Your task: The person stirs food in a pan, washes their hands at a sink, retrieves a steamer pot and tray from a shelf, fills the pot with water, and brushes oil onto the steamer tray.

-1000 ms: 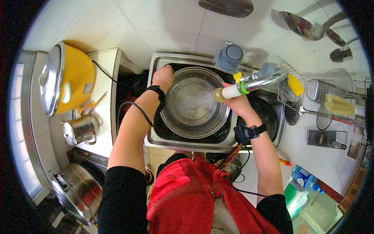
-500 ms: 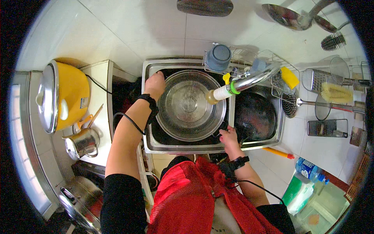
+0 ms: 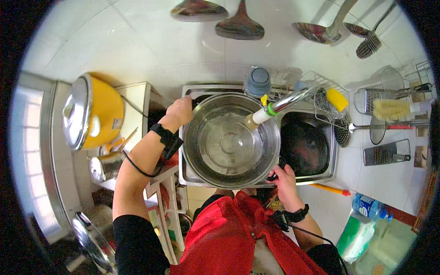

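My left hand (image 3: 180,111) is clamped on the far-left rim of the pot (image 3: 230,140), and my right hand (image 3: 284,175) grips its near-right rim. The pot stands upright in the left half of the sink (image 3: 321,172), mouth up, under the tap (image 3: 279,106). It has some water inside; I think washing is not finished.

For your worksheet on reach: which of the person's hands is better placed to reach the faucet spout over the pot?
Probably the right hand: it grips the steel pot rim on the same side as the faucet spout; the left hand grips the opposite rim.
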Tool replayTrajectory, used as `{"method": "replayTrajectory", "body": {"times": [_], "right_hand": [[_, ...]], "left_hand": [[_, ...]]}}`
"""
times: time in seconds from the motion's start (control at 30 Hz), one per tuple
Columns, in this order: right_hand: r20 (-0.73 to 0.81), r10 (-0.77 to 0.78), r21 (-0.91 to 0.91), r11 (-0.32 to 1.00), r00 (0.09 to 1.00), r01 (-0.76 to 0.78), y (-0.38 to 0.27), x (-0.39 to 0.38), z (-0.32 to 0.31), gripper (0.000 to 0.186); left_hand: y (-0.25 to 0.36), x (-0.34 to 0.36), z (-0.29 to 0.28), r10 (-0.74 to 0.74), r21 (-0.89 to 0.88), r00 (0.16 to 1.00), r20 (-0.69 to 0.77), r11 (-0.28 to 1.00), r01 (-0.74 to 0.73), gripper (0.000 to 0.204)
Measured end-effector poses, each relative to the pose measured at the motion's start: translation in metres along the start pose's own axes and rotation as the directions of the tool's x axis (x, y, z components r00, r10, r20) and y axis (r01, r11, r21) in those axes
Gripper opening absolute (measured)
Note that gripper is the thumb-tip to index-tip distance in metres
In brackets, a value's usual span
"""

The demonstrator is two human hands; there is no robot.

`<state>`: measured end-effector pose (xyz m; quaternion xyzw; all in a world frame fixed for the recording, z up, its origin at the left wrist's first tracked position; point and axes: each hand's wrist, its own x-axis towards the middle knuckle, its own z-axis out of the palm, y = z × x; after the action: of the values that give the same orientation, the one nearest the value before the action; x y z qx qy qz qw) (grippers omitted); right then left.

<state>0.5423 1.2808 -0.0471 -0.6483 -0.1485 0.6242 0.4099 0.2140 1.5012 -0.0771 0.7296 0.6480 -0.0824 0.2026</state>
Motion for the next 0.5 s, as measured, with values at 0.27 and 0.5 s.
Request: {"method": "replayTrajectory", "body": {"times": [0.27, 0.5], "right_hand": [[0.185, 0.0, -0.101, 0.995, 0.983, 0.019, -0.022, -0.02, -0.019, 0.016], [0.361, 0.073, -0.267, 0.963, 0.93, 0.028, -0.027, -0.043, -0.016, 0.016]], "left_hand": [[0.011, -0.092, -0.039, -0.186, -0.01, 0.983, 0.012, 0.983, 0.186, 0.021], [-0.003, -0.205, -0.033, -0.389, -0.134, 0.921, -0.035, 0.915, 0.381, 0.016]]}}
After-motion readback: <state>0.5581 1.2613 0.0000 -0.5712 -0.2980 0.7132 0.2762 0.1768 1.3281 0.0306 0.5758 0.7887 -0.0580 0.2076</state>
